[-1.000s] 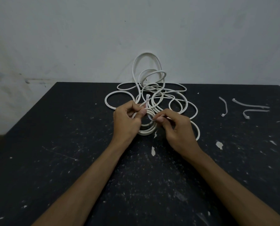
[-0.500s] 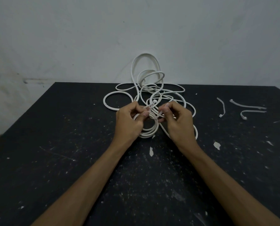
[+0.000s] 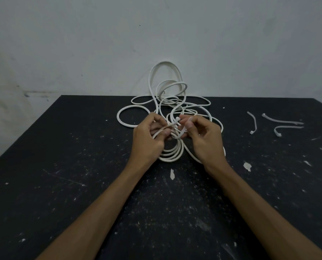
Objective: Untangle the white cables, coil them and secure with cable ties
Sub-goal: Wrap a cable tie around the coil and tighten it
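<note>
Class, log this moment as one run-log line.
left hand: holds coil | right hand: pinches cable tie | spare ties: right, on table

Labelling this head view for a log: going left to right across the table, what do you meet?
Flat cable loop → left hand → right hand → three spare cable ties.
</note>
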